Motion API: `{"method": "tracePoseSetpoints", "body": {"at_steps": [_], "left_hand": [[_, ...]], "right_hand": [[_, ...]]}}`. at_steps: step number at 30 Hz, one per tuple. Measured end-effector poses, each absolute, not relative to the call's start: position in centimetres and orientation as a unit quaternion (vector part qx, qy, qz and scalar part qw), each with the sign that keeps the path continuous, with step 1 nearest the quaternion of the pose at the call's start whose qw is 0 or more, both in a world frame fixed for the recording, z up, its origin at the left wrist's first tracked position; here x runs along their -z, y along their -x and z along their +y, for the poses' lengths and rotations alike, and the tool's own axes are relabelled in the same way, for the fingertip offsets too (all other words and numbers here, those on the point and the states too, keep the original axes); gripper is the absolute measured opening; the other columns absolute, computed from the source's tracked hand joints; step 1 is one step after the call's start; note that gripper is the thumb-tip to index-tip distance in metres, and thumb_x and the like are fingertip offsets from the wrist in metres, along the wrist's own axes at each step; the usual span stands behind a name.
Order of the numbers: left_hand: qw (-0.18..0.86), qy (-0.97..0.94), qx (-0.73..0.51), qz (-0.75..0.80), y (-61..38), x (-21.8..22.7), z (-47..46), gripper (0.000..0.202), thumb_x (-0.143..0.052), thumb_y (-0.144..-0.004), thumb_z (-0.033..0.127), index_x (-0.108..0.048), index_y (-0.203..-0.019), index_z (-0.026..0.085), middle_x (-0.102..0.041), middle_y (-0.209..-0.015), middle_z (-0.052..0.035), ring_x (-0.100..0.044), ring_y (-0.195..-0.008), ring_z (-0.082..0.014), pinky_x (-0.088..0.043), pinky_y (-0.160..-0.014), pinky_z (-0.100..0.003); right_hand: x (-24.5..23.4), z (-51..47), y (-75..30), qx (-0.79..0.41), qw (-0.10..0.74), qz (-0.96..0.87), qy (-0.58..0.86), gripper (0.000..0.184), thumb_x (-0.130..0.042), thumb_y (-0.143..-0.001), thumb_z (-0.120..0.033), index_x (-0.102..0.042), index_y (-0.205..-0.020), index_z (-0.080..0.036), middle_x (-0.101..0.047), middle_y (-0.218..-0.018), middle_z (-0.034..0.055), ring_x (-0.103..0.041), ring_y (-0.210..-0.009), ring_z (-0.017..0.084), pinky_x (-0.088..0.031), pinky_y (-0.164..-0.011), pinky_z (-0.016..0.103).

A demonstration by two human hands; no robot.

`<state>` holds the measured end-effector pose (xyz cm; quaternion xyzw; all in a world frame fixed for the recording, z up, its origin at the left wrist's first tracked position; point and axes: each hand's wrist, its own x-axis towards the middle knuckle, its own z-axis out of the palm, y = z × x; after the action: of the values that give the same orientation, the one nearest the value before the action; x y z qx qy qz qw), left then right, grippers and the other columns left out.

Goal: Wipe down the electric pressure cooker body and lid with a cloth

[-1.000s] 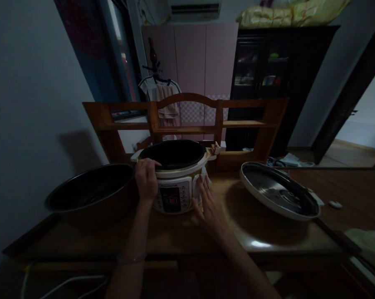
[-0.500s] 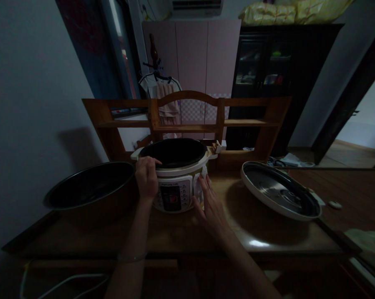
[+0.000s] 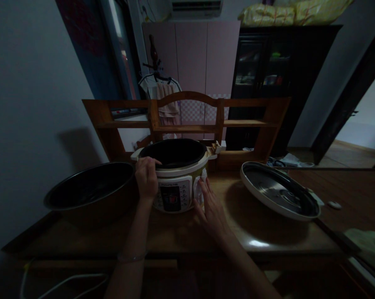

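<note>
An open electric pressure cooker (image 3: 175,174) with a white and yellow-green body and a dark inner pot stands in the middle of a wooden table (image 3: 181,232). My left hand (image 3: 146,178) grips its rim at the front left, fingers curled over the edge. My right hand (image 3: 210,205) lies flat with stretched fingers and presses a white cloth (image 3: 199,185) against the cooker's right side. The cooker's control panel faces me between the two hands.
A large dark bowl (image 3: 87,191) sits left of the cooker. The cooker's lid (image 3: 279,189) lies upside down at the right, tilted. A wooden shelf rack (image 3: 187,124) stands behind. A small white object (image 3: 334,204) lies at the far right.
My right hand with the cloth has shifted slightly down along the cooker's side. The left hand has kept its grip on the rim.
</note>
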<state>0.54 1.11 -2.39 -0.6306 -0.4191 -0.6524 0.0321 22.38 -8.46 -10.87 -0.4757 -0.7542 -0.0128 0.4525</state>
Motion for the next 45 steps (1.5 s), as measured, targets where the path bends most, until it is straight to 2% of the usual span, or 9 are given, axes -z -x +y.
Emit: {"method": "tracePoseSetpoints", "body": {"at_steps": [14, 30, 39, 42, 45], "left_hand": [[0.034, 0.631, 0.654, -0.415, -0.6, 2.4, 1.2, 0.044, -0.031, -0.102, 0.040, -0.062, -0.076, 0.023, -0.062, -0.085, -0.0050, -0.056, -0.098, -0.0218, -0.041, -0.097, -0.037], [0.041, 0.634, 0.647, -0.422, -0.6, 2.3, 1.1, 0.045, -0.029, -0.103, 0.040, -0.061, -0.076, 0.024, -0.061, -0.084, -0.0049, -0.057, -0.097, -0.0223, -0.041, -0.097, -0.036], [0.032, 0.633, 0.651, -0.418, -0.6, 2.3, 1.0, 0.044, -0.030, -0.103, 0.040, -0.061, -0.076, 0.023, -0.060, -0.084, -0.0047, -0.056, -0.096, -0.0215, -0.040, -0.096, -0.036], [0.031, 0.633, 0.654, -0.413, -0.6, 2.3, 1.1, 0.044, -0.031, -0.102, 0.040, -0.061, -0.075, 0.023, -0.061, -0.084, -0.0048, -0.056, -0.096, -0.0215, -0.040, -0.096, -0.036], [0.035, 0.633, 0.657, -0.408, -0.6, 2.4, 1.2, 0.043, -0.032, -0.102, 0.039, -0.061, -0.075, 0.023, -0.061, -0.084, -0.0046, -0.055, -0.097, -0.0216, -0.040, -0.096, -0.037]], "right_hand": [[9.4, -7.8, -22.3, 0.020, 0.451, -0.759, 0.469, 0.071, -0.043, -0.104, -0.033, -0.003, -0.162, -0.028, -0.016, -0.168, 0.0017, -0.011, -0.155, 0.024, -0.027, -0.125, 0.052], [11.2, -8.1, -22.5, 0.012, 0.455, -0.753, 0.476, 0.069, -0.043, -0.104, -0.031, -0.005, -0.162, -0.028, -0.019, -0.167, 0.0023, -0.014, -0.155, 0.025, -0.030, -0.123, 0.052], [12.4, -8.4, -22.9, -0.038, 0.451, -0.749, 0.484, 0.070, -0.044, -0.104, -0.034, -0.006, -0.162, -0.027, -0.021, -0.167, 0.0047, -0.018, -0.154, 0.024, -0.032, -0.122, 0.052], [13.0, -8.5, -22.7, -0.066, 0.472, -0.727, 0.495, 0.068, -0.043, -0.104, -0.037, -0.009, -0.162, -0.027, -0.022, -0.166, 0.0054, -0.021, -0.153, 0.025, -0.031, -0.122, 0.052], [14.0, -8.5, -22.5, -0.150, 0.512, -0.681, 0.501, 0.066, -0.040, -0.105, -0.043, -0.011, -0.162, -0.027, -0.022, -0.166, 0.0062, -0.023, -0.152, 0.024, -0.027, -0.123, 0.054]]}}
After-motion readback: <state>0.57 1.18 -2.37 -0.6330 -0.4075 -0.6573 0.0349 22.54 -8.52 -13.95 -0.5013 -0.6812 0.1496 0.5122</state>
